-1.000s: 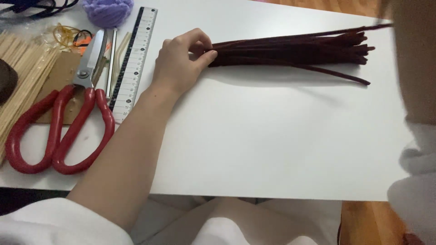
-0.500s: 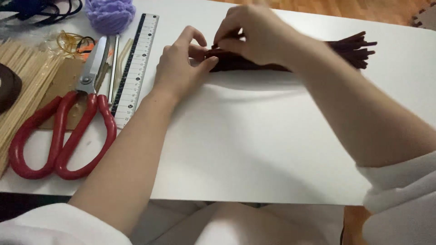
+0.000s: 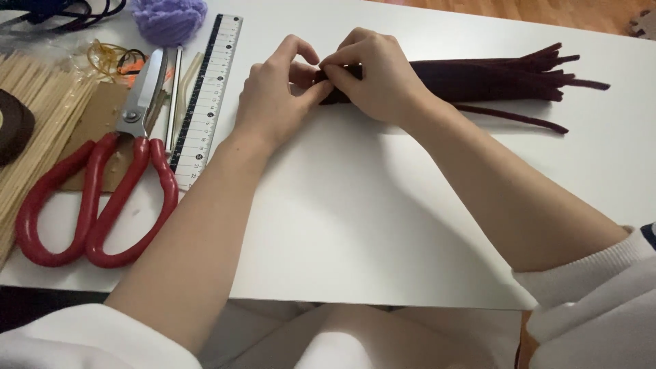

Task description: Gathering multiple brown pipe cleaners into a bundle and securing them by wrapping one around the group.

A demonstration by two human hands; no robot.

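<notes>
Both hands met at the near end of a bundle of dark red fuzzy sticks (image 3: 478, 75) that lay flat on the white table (image 3: 383, 219). The left hand (image 3: 273, 99) and the right hand (image 3: 376, 75) each pinched that end with fingertips, likely to keep the sticks together. Big red scissors (image 3: 96, 198) and a clear ruler (image 3: 205, 102) lay to the left, out of the way.

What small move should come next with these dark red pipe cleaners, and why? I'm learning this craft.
Probably pinch one stem free and draw it leftward. Both hands, left hand and right hand, meet fingertip to fingertip at the near end of the pipe cleaner bundle, which lies flat on the white table.
</notes>
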